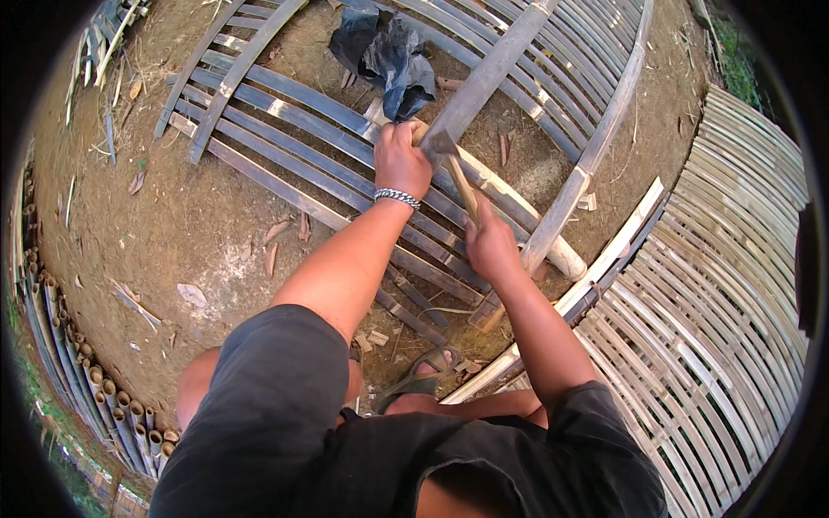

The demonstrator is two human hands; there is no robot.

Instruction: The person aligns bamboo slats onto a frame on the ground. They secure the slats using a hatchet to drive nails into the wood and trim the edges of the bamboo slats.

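My right hand (494, 242) is closed round the wooden handle of a hammer (463, 180). Its metal head lies against a thick dark beam (494, 73), just right of my left hand (402, 160). That left hand, with a chain bracelet at the wrist, is closed low beside the beam; its fingertips and anything between them are hidden. Beneath both hands runs a row of long dark bamboo slats (289, 121), crossed by the beam. A crumpled black plastic bag (393, 69) lies on the slats just beyond my left hand. A pale split pole (518, 210) passes under the beam.
On the right stands a large panel of pale bamboo slats (691, 319). A side rail (596, 160) bounds the dark slatted frame. Cut bamboo poles (104, 406) line the left edge. Wood chips and dry leaves (192, 295) lie on the dirt ground near my sandalled foot (427, 367).
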